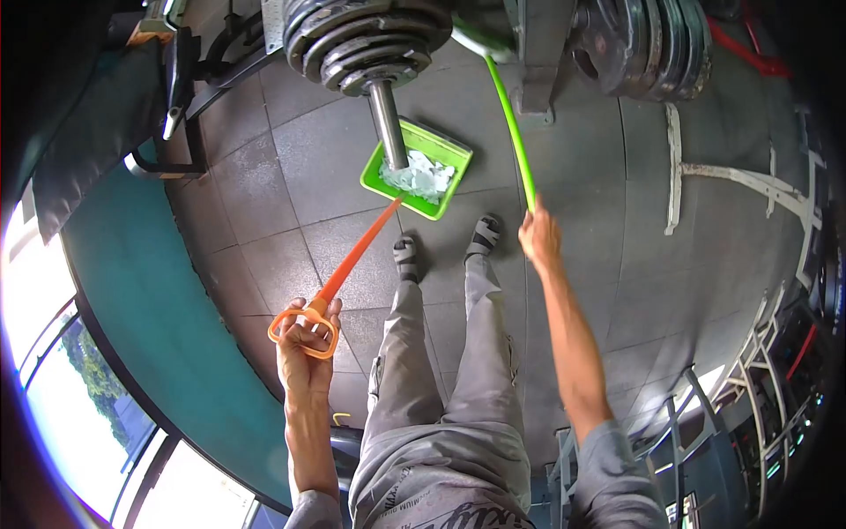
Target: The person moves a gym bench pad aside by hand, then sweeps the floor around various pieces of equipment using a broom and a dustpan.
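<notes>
My left hand is closed around the looped orange handle of a long-handled dustpan. Its green pan rests on the floor ahead of my feet, with torn white scraps heaped inside. My right hand grips the bright green stick of a broom. The stick runs up and away to a pale, blurred broom head beside a metal upright, partly hidden behind the weight plates.
Stacked weight plates sit on a steel bar that juts over the pan. More plates hang at the right of the upright. Grey rubber tiles cover the floor. A teal strip and windows lie left; white metal frames stand right.
</notes>
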A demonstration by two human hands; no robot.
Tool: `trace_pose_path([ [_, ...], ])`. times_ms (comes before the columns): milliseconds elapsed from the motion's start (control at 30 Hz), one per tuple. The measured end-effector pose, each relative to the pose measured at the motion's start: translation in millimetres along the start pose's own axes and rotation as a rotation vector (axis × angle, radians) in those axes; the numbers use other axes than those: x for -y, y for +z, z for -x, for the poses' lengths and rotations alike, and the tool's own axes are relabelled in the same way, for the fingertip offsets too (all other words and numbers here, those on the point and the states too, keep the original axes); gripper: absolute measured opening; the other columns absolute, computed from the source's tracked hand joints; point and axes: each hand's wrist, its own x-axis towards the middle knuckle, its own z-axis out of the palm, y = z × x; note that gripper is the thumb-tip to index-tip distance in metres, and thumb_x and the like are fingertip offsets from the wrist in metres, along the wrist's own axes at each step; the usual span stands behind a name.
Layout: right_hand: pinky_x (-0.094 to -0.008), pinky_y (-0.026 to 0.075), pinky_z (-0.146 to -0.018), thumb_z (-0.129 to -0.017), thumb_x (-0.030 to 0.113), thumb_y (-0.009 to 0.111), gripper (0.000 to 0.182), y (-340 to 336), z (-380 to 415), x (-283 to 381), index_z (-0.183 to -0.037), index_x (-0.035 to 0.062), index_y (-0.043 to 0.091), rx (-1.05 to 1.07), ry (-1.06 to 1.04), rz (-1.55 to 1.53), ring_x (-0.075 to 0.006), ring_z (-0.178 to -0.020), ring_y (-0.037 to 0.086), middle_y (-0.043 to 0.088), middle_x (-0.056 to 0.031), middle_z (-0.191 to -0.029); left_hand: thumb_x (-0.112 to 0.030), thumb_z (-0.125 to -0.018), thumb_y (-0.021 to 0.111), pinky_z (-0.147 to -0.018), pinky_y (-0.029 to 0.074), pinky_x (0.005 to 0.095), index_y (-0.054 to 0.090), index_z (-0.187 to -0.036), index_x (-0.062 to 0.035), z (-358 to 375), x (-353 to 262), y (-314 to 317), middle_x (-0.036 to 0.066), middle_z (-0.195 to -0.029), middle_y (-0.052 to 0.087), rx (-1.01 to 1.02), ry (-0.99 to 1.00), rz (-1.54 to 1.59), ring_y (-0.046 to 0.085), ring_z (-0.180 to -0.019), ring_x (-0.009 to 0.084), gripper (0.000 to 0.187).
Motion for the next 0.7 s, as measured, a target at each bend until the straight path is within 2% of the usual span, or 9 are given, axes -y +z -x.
trace_pose_path([
  [67, -0.0553, 0.049, -0.071, -0.091, 0.014, 0.055, 0.041, -14.3, 50.9, 4.4, -0.129, 0.0033, 0.042, 0.113, 0.073, -0.038, -0.0470, -0.079, 0.062, 0.065, -0.0267, -0.085, 0.008, -0.080, 0.041, -0.081, 0.060, 0.0396, 0.051, -0.106, 0.0036, 1.3, 1.6, 0.1, 0.033, -0.117, 0.051, -0.015, -0.004, 0.028, 0.060, -0.107, 0.0440, 0.028],
  [100, -0.0546, 0.050, -0.069, -0.091, 0.014, 0.054, 0.045, -17.3, 75.0, 1.9, -0.132, 0.0035, 0.040, 0.187, 0.128, -0.022, -0.0467, -0.077, 0.062, 0.065, -0.0260, -0.081, 0.006, -0.084, 0.043, -0.080, 0.059, 0.0408, 0.051, -0.107, 0.0036, -0.6, 3.4, -5.3, 0.034, -0.119, 0.050, -0.033, -0.012, 0.059, 0.060, -0.106, 0.0447, 0.025],
  [167, -0.0537, 0.050, -0.066, -0.091, 0.013, 0.053, 0.044, -31.8, 112.4, -2.4, -0.133, 0.0033, 0.042, 0.244, 0.128, -0.056, -0.0457, -0.073, 0.063, 0.065, -0.0259, -0.078, 0.004, -0.085, 0.044, -0.081, 0.059, 0.0412, 0.051, -0.108, 0.0038, -2.6, 7.4, -4.4, 0.034, -0.118, 0.050, -0.046, -0.018, 0.100, 0.060, -0.106, 0.0457, 0.024],
  [267, -0.0518, 0.049, -0.063, -0.091, 0.012, 0.054, 0.046, -76.5, 139.4, 1.5, -0.135, 0.0032, 0.044, 0.264, 0.031, -0.118, -0.0436, -0.071, 0.064, 0.065, -0.0266, -0.077, -0.001, -0.087, 0.049, -0.082, 0.059, 0.0416, 0.050, -0.110, 0.0042, -9.7, 19.5, -5.7, 0.033, -0.116, 0.050, -0.064, -0.023, 0.073, 0.059, -0.107, 0.0477, 0.023],
  [333, -0.0509, 0.049, -0.061, -0.091, 0.012, 0.055, 0.046, -94.5, 144.2, 2.1, -0.135, 0.0036, 0.044, 0.193, -0.018, -0.094, -0.0426, -0.068, 0.064, 0.064, -0.0260, -0.075, -0.003, -0.087, 0.051, -0.083, 0.059, 0.0421, 0.050, -0.111, 0.0041, -10.8, 29.8, -3.2, 0.032, -0.114, 0.051, -0.082, -0.031, 0.071, 0.058, -0.108, 0.0478, 0.025],
  [400, -0.0500, 0.049, -0.059, -0.092, 0.012, 0.055, 0.048, -101.6, 137.1, -0.3, -0.137, 0.0038, 0.043, 0.153, -0.067, -0.013, -0.0417, -0.065, 0.064, 0.064, -0.0251, -0.073, -0.003, -0.087, 0.051, -0.081, 0.060, 0.0397, 0.048, -0.110, 0.0044, -13.4, 37.1, -4.8, 0.032, -0.112, 0.052, -0.053, -0.023, 0.037, 0.061, -0.103, 0.0467, 0.024],
  [500, -0.0493, 0.050, -0.056, -0.094, 0.013, 0.053, 0.045, -96.0, 65.3, 12.1, -0.136, 0.0017, 0.043, 0.072, -0.153, 0.190, -0.0410, -0.064, 0.064, 0.064, -0.0242, -0.072, -0.005, -0.090, 0.049, -0.077, 0.062, 0.0364, 0.048, -0.109, 0.0043, -11.8, 45.0, -1.6, 0.030, -0.108, 0.055, -0.029, 0.001, -0.029, 0.065, -0.096, 0.0454, 0.021],
  [600, -0.0484, 0.054, -0.063, -0.094, 0.019, 0.053, 0.042, -56.4, -5.6, 10.5, -0.131, 0.0010, 0.047, 0.178, 0.002, 0.107, -0.0389, -0.076, 0.067, 0.067, -0.0236, -0.081, -0.005, -0.090, 0.049, -0.078, 0.062, 0.0383, 0.046, -0.110, 0.0045, -15.0, 48.1, 0.2, 0.030, -0.108, 0.054, 0.045, 0.036, -0.092, 0.065, -0.096, 0.0462, 0.023],
  [700, -0.0487, 0.055, -0.074, -0.092, 0.015, 0.050, 0.045, -22.5, 45.4, 26.7, -0.133, -0.0028, 0.042, 0.154, 0.052, 0.144, -0.0428, -0.084, 0.065, 0.066, -0.0263, -0.087, -0.001, -0.084, 0.041, -0.078, 0.062, 0.0413, 0.047, -0.106, 0.0048, -20.6, 43.4, 16.7, 0.029, -0.105, 0.055, -0.028, 0.011, -0.188, 0.065, -0.095, 0.0467, 0.023],
])
